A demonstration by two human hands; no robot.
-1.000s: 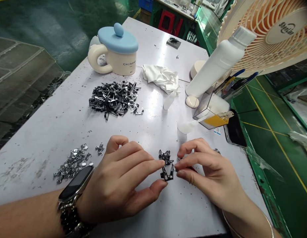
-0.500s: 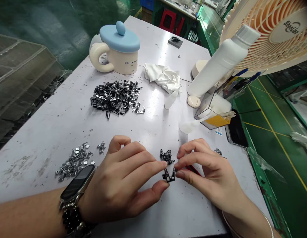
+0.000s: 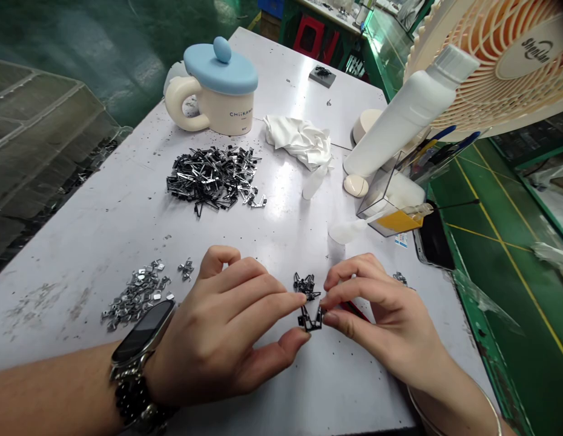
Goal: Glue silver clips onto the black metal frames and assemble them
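Between thumb and index finger, my left hand [image 3: 231, 327] grips the left side of a small black V-shaped part [image 3: 311, 321]. The right arm of the same part is pinched by the fingertips of my right hand [image 3: 376, 315]. Just beyond the held part lies a small cluster of black parts [image 3: 306, 284]. Something red [image 3: 354, 310] is partly hidden behind my right fingers. Small silver metal pieces [image 3: 138, 293] lie in a pile left of my left hand. Farther back is a larger heap of black and silver parts [image 3: 213, 175].
A lidded mug [image 3: 229, 109] stands at the back left, near a crumpled white cloth [image 3: 299, 139]. Small bottles [image 3: 347, 231], a tall white bottle [image 3: 399, 118], a clear pen holder [image 3: 390, 203], a phone [image 3: 433, 239] and a fan [image 3: 503, 66] are at the right.
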